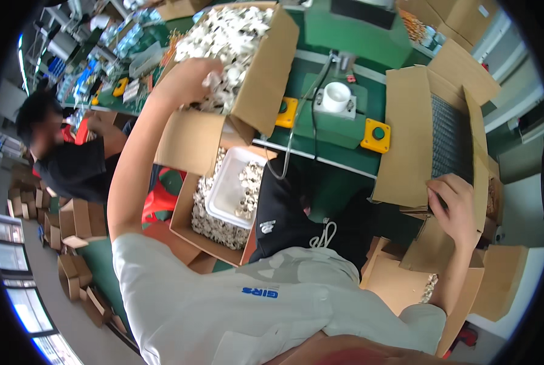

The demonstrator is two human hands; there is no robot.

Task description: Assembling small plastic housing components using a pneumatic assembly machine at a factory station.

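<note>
My left hand reaches into a cardboard box heaped with small white plastic parts. Its fingers curl around some of those parts, partly hidden among the heap. Over at the right, my right hand rests at the near edge of another open cardboard box, thumb and forefinger apart, with nothing visible in it. Dark bubble-textured sheeting lines that box. Between the boxes, a green bench machine carries a white round cup-like part on a metal plate.
Yellow button boxes flank the machine, and a clear hose hangs before it. Below left, a carton holds more small parts and a white tray. A seated co-worker is at the left. Cartons stand on the floor.
</note>
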